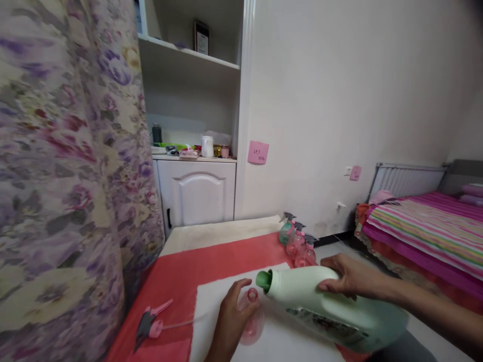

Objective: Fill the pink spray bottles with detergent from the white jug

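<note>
My left hand (pixel 234 314) is closed around the neck and side of a small clear pink spray bottle (pixel 253 327), which stands without its top on a white sheet (pixel 211 296). In my right hand (pixel 349 276) is a large pale green detergent jug (pixel 309 291), gripped by its handle and tipped on its side. Its dark green spout (pixel 264 279) is just above and to the right of the bottle's open mouth, apart from it. No liquid stream can be made out. To the left lies a pink and grey spray head (pixel 150 326) with a thin tube.
Several spray bottles (pixel 296 244), pink and teal with grey triggers, stand at the table's far right corner. The red table covering (pixel 222 259) reaches toward a white cabinet (pixel 199 193). A flowered curtain (pixel 68 181) hangs at left; a bed (pixel 426 221) is at right.
</note>
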Motion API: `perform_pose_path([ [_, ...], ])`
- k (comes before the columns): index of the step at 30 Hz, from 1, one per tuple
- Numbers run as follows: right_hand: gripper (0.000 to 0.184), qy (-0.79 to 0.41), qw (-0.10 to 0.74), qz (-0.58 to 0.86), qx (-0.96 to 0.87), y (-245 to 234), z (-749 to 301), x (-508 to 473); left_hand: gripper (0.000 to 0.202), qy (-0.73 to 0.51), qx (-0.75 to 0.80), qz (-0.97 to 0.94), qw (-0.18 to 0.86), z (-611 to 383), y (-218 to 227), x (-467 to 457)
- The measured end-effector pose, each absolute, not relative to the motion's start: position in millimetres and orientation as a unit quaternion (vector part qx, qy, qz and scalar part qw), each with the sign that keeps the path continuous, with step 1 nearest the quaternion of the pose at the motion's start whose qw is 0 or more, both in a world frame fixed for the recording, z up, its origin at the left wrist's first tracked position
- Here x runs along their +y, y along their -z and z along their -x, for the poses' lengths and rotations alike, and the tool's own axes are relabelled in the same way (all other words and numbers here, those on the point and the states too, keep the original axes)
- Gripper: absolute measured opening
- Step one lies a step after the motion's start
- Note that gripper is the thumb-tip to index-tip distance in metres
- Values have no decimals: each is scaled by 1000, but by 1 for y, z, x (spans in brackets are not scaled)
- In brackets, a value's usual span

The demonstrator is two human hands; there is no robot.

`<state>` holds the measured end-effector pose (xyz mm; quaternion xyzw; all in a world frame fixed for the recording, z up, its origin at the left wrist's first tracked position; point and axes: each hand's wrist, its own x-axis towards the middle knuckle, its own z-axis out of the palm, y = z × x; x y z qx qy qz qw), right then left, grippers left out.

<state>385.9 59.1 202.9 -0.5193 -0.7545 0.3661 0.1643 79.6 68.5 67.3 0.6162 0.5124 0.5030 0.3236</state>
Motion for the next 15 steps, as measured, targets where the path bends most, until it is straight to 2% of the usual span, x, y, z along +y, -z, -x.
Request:
perform_pose_path([
  [15,32,-286,82,532,-793,-215,-377,64,26,-502,486,-620,357,-80,-62,71],
])
